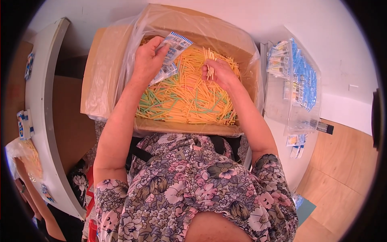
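Over the left part of a cardboard box [193,128] lined with clear plastic, my left hand [149,60] is closed on a small clear packet [176,43] with a blue striped edge. Below that hand, another packet [166,72] of the same kind shows, partly hidden. My right hand [219,72] grips a bunch of thin pale yellow sticks [210,60], upright between the fingers, above the right part of the box. Loose thin sticks [189,105], mostly yellow-orange with some green, fill the box beneath both hands.
At the right, a clear plastic bin [278,109] holds many blue-edged packets [304,84]. Two or so packets [296,141] lie in front of it. A white table [44,101] stands at the left with a few packets, and another person's arm [40,201] reaches toward a plastic bag [30,157].
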